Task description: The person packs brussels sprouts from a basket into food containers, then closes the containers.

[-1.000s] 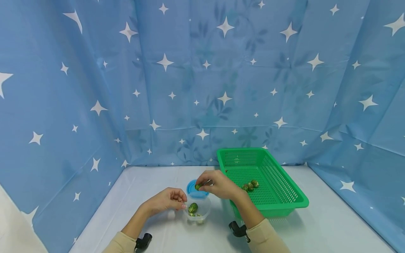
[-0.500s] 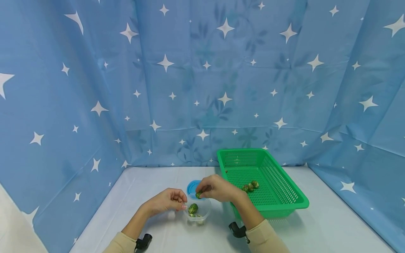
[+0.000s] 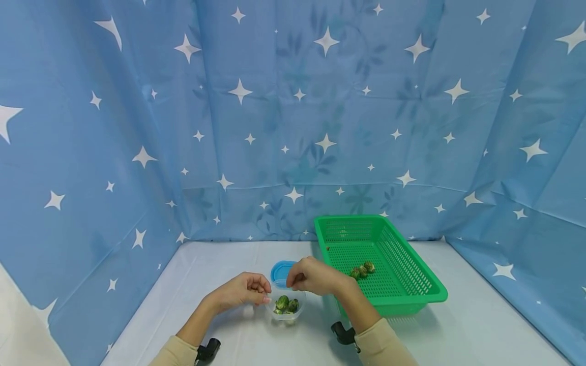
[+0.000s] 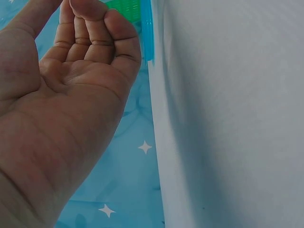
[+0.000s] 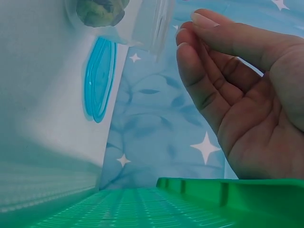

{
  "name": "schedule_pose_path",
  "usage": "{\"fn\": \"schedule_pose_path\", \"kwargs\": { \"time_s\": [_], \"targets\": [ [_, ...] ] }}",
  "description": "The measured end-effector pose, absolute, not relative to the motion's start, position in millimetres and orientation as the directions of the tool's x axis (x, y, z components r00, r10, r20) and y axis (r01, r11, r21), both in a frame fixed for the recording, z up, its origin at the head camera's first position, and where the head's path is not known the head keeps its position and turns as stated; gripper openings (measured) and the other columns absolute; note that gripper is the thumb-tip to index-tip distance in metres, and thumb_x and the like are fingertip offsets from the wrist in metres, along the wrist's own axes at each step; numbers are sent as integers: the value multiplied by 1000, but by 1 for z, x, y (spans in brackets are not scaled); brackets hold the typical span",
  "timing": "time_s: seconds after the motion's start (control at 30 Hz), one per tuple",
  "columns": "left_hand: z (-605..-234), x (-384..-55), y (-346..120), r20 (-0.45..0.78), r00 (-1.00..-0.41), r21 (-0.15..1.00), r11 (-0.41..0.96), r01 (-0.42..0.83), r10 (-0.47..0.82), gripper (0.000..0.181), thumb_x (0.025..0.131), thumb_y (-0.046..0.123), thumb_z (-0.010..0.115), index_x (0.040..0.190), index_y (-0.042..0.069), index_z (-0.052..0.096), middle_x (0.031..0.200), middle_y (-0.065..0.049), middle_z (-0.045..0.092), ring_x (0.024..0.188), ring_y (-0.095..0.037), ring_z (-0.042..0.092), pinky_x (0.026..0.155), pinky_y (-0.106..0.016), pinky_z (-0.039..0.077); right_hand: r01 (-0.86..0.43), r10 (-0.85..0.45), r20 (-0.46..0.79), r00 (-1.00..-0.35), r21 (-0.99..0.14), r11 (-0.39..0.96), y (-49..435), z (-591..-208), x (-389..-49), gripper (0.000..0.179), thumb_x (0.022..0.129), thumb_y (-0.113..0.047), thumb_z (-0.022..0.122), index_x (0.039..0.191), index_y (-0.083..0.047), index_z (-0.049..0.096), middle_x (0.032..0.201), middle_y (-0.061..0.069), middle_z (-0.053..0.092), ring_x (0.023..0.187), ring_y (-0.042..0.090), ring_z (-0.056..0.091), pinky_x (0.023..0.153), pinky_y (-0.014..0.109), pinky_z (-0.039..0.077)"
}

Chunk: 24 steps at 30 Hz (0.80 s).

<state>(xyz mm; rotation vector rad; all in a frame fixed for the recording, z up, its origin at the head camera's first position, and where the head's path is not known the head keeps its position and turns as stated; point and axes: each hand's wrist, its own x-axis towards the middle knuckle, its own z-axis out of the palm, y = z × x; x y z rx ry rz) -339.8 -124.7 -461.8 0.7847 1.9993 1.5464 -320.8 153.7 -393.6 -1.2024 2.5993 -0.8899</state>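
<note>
A small clear plastic container point(image 3: 299, 309) stands on the table with several Brussels sprouts point(image 3: 282, 303) inside; in the right wrist view, one sprout point(image 5: 100, 11) shows through its wall. My left hand point(image 3: 242, 292) is at the container's left rim, thumb and fingertips pinching the edge. In the left wrist view, that hand point(image 4: 80, 95) has bent fingers, and the container is out of sight. Over the container's far right side hovers my right hand point(image 3: 316, 277). Nothing lies between its fingers in the right wrist view, where the thumb and bent fingertips point(image 5: 190, 59) come close together.
A blue lid point(image 3: 280, 269) lies just behind the container. To the right stands a green slotted basket point(image 3: 393, 264) with several Brussels sprouts point(image 3: 362, 271) on its floor. Blue star-patterned curtains point(image 3: 256, 162) enclose the white table point(image 3: 220, 259) at the back and sides.
My right hand lowered a Brussels sprout over the container and let it go; it now lies inside at the right. The left hand has stayed at the rim.
</note>
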Motion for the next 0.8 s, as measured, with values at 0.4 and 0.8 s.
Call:
{"fn": "schedule_pose_path", "kwargs": {
  "time_s": [0.4, 0.8],
  "targets": [
    [-463, -339, -124, -41, -711, 974, 186, 129, 702, 39, 95, 15, 77, 118, -11, 61, 90, 0, 67, 79, -14, 61, 72, -31, 53, -652, -719, 135, -682, -559, 512, 154, -394, -320, 17, 94, 3, 72, 100, -11, 79, 96, -2, 76, 81, 2, 67, 75, 20, 57],
    [-462, -340, -124, -40, -714, 974, 186, 128, 699, 34, 97, 11, 74, 118, -11, 61, 91, 0, 68, 79, -12, 61, 72, -31, 54, -698, -685, 270, -676, -534, 477, 163, -381, -318, 16, 98, -2, 70, 110, -10, 77, 105, 6, 76, 89, 6, 68, 78, 22, 57]
  ]
}}
